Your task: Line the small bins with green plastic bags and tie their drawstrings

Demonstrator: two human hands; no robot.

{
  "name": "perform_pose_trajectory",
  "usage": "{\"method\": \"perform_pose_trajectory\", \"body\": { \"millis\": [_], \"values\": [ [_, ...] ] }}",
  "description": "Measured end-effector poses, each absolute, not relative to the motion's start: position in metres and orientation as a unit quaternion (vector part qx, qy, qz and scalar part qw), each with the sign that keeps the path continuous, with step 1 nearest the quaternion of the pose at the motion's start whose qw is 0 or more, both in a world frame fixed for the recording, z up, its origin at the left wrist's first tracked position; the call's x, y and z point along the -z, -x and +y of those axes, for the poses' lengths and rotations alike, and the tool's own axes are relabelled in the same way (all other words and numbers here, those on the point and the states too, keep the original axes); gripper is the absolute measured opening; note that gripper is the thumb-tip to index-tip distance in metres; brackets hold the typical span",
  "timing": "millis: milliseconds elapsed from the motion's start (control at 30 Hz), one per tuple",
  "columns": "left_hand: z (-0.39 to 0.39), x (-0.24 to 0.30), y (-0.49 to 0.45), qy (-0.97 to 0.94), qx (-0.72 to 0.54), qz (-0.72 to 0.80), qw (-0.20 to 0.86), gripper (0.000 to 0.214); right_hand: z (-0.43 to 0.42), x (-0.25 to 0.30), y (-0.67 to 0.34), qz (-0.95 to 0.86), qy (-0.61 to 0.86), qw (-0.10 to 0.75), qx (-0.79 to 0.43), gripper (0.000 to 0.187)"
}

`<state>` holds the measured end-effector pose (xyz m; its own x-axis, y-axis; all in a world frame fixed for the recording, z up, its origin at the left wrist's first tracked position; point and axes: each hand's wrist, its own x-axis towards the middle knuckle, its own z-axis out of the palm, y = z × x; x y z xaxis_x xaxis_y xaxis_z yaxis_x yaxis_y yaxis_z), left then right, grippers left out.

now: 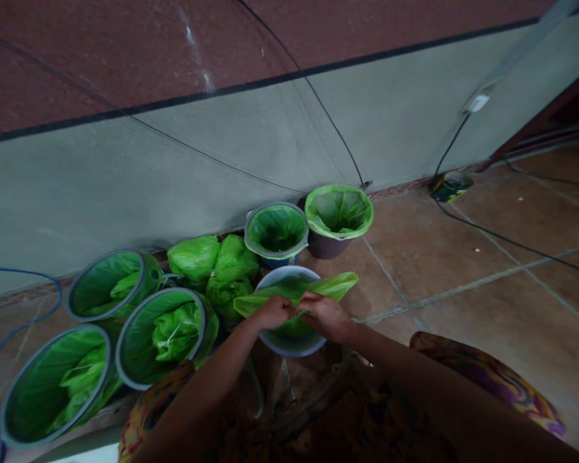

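Note:
Both my hands meet over a small grey-rimmed bin [276, 278] on the floor in front of me. My left hand [271, 313] and my right hand [327, 317] are both closed, pinching a green plastic bag [335, 286] that stretches flat across the bin's mouth. The bag's far end sticks out to the right past the rim. Under my forearms lies patterned cloth [482, 376].
Several more bins lined with green bags stand along the grey wall: three at left [53, 379], [161, 334], [109, 286], two behind [276, 231], [338, 212]. Tied green bags [212, 260] lie between them. Black cables [487, 231] cross the tiled floor at right; a blue cable [38, 276] loops at left.

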<state>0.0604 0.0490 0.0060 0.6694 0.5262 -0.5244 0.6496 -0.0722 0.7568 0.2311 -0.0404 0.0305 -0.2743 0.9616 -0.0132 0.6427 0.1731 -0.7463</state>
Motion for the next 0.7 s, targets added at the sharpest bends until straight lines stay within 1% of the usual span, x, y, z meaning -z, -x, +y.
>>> {"method": "perform_pose_trajectory", "body": {
  "millis": [67,200,300,433,567,633,700],
  "values": [
    [0.049,-0.007,-0.061,-0.731,0.063,0.388,0.557,0.018,-0.044,-0.024,-0.225,-0.72,0.568,0.243,-0.317,0.024],
    [0.049,-0.012,-0.061,-0.731,0.078,0.361,0.575,0.013,-0.043,-0.018,-0.223,-0.709,0.587,0.251,-0.3,0.02],
    [0.05,-0.017,-0.06,-0.722,0.086,0.353,0.588,0.017,-0.04,-0.016,-0.223,-0.711,0.594,0.243,-0.288,0.017],
    [0.048,-0.02,-0.06,-0.704,0.073,0.356,0.61,0.029,-0.039,-0.013,-0.224,-0.725,0.587,0.229,-0.279,0.016],
    [0.046,-0.02,-0.06,-0.688,0.05,0.353,0.632,0.03,-0.039,-0.011,-0.223,-0.733,0.586,0.216,-0.271,0.017],
    [0.046,-0.019,-0.061,-0.692,0.048,0.352,0.628,0.028,-0.039,-0.014,-0.223,-0.718,0.595,0.228,-0.281,0.015],
    [0.048,-0.022,-0.063,-0.708,0.045,0.361,0.606,0.025,-0.038,-0.02,-0.222,-0.701,0.591,0.261,-0.3,0.014]
  ]
}}
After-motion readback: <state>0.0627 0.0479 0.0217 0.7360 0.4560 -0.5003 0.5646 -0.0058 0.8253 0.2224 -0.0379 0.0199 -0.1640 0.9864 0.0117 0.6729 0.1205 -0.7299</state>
